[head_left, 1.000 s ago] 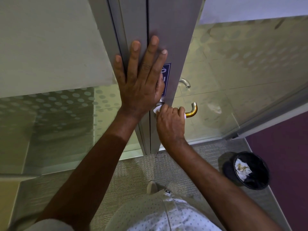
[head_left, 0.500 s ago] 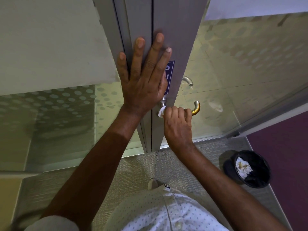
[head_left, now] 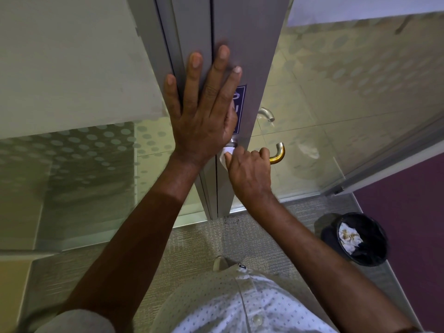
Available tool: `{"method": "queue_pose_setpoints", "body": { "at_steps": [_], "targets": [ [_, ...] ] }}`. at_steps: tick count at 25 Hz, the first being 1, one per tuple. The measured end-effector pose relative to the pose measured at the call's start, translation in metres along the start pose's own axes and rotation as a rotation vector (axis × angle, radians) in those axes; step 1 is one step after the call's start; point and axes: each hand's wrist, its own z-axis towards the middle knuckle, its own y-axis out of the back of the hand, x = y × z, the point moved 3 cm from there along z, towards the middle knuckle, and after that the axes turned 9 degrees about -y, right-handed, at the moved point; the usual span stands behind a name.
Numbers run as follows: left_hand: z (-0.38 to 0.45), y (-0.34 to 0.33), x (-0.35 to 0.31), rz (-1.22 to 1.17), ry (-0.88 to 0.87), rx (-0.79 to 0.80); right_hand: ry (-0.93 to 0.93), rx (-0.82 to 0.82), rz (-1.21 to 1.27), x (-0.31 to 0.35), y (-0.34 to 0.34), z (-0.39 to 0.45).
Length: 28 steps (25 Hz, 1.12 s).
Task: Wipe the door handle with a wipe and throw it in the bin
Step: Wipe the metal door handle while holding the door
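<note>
My right hand [head_left: 249,174] is closed around the metal door handle [head_left: 278,153] with a white wipe [head_left: 225,155] pressed under its fingers; only the wipe's left edge and the handle's curved brass-tinted end show. My left hand [head_left: 204,111] lies flat, fingers spread, against the grey door frame [head_left: 249,44] just above the handle, holding nothing. A black bin [head_left: 360,239] stands on the floor at the lower right, with crumpled white paper inside it.
A second handle [head_left: 266,114] shows through the frosted dotted glass [head_left: 336,92] on the door's far side. A purple wall [head_left: 413,224] runs down the right, close behind the bin. Grey carpet [head_left: 192,248] lies underfoot, and one shoe tip [head_left: 219,263] pokes out.
My right hand with the wipe has slid slightly left along the handle toward the door, uncovering more of the curved end. My left hand stays flat on the frame.
</note>
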Motion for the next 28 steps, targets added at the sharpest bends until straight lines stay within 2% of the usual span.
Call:
{"method": "queue_pose_setpoints", "body": {
  "at_steps": [3,5,8,11,13,15,17,21,24,28],
  "targets": [
    [0.000,-0.001,0.000,0.007,-0.001,0.008,0.084,-0.196,0.054,-0.019,-0.012,-0.019],
    [0.001,-0.002,0.000,0.007,0.002,0.012,0.169,-0.216,0.030,-0.028,-0.016,-0.019],
    [-0.001,-0.002,-0.001,0.012,0.005,0.011,0.218,-0.174,-0.020,-0.026,-0.010,-0.007],
    [-0.002,-0.001,0.000,0.011,0.014,0.010,0.220,0.032,-0.065,-0.019,0.001,0.011],
    [-0.001,-0.001,0.001,0.010,0.021,0.012,0.276,0.099,-0.140,-0.015,0.003,0.015],
    [-0.001,0.000,0.001,0.007,0.021,0.018,0.248,0.065,-0.098,-0.016,0.004,0.011],
    [-0.001,0.000,0.001,0.007,0.017,0.025,0.207,-0.064,-0.008,-0.024,-0.001,0.000],
    [0.001,0.002,0.001,0.010,0.007,0.038,0.325,-0.209,-0.009,-0.041,-0.015,-0.012],
    [0.003,0.004,0.000,0.027,-0.003,0.041,0.399,-0.170,-0.073,-0.038,-0.011,0.001],
    [0.004,0.004,-0.001,0.014,0.000,0.043,0.435,0.000,-0.093,-0.034,0.001,0.019]
  ]
}}
